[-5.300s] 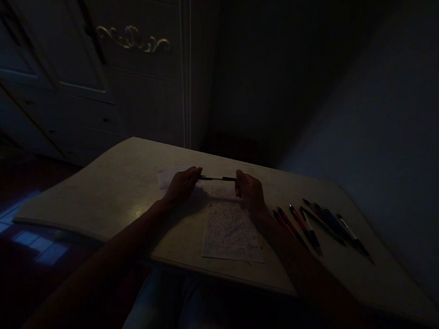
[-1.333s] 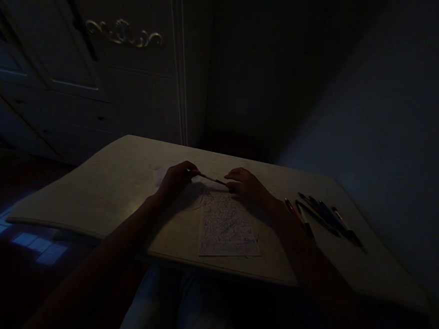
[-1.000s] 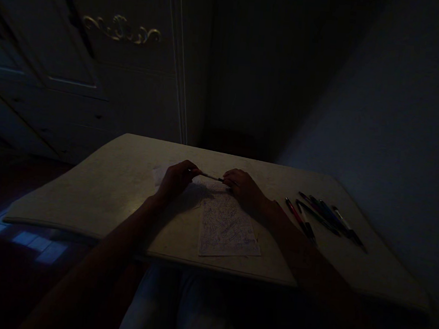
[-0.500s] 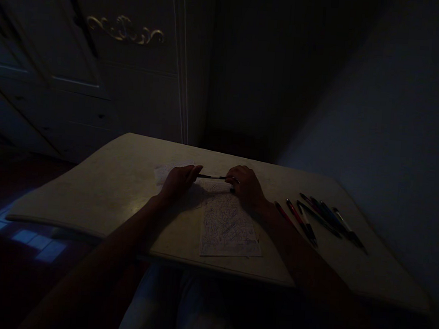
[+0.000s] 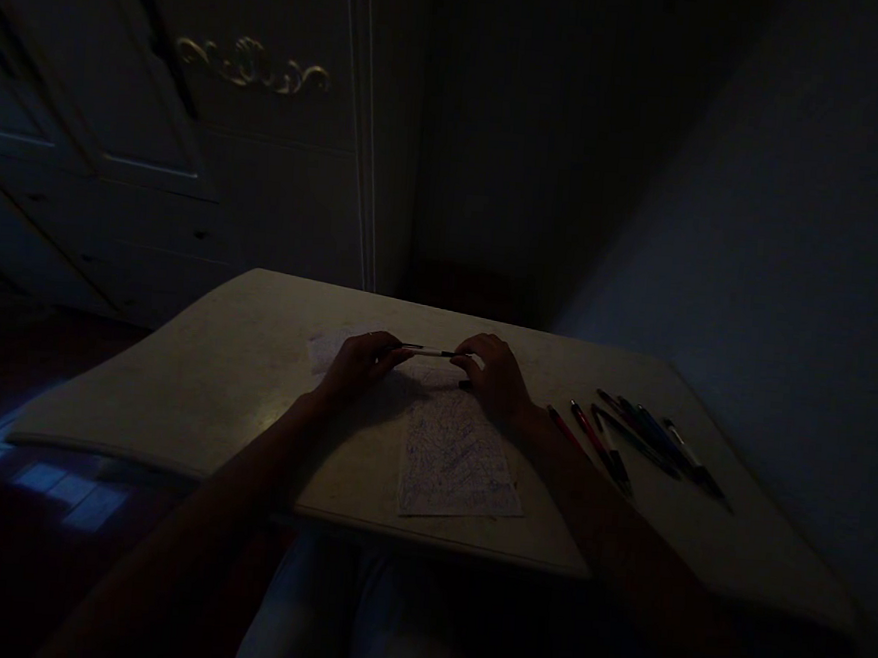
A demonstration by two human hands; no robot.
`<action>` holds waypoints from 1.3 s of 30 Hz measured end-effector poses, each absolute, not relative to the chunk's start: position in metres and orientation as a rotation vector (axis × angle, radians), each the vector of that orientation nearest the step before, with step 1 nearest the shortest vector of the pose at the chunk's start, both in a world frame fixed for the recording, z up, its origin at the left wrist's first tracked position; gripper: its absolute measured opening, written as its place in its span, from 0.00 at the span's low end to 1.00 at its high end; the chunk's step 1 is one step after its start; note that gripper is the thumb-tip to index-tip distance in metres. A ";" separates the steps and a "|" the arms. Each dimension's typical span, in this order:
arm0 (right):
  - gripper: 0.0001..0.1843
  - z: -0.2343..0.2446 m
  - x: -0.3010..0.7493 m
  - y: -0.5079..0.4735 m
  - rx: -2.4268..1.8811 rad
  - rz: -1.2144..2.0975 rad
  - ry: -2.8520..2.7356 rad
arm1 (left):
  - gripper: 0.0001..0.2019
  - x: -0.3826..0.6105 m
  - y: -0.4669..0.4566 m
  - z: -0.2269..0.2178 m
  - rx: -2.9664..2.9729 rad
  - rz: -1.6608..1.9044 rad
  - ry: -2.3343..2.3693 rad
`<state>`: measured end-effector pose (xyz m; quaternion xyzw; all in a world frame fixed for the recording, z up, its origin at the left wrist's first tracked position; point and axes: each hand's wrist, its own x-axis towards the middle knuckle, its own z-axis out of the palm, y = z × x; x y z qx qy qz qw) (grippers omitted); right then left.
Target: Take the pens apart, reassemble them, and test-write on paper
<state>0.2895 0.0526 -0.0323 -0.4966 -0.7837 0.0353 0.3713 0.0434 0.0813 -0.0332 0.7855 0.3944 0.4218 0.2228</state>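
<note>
Beneath dark cabinet doors [image 5: 221, 103], pale table [image 5: 202, 383], scribbled paper [image 5: 456, 461].

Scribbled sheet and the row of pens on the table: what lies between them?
In the head view, the right hand and its forearm cross between the scribbled sheet and the pens.

Slim dark pen with pale midsection [image 5: 429, 350], held level, crosswise, just above scribbled white paper sheet [image 5: 458, 458] lying flat on tabletop.
</note>
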 end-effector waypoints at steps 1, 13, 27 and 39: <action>0.03 -0.031 0.289 0.052 -1.267 0.089 -2.007 | 0.17 0.043 0.081 -0.032 2.170 1.142 1.090; 0.04 -0.030 0.291 0.051 -1.257 0.081 -2.058 | 0.20 0.043 0.079 -0.031 2.008 1.063 1.134; 0.03 -0.035 0.294 0.054 -1.193 0.088 -2.093 | 0.22 0.043 0.076 -0.030 2.099 1.201 1.137; 0.02 -0.034 0.295 0.052 -1.236 0.098 -2.099 | 0.22 0.036 0.085 -0.035 2.089 1.205 1.136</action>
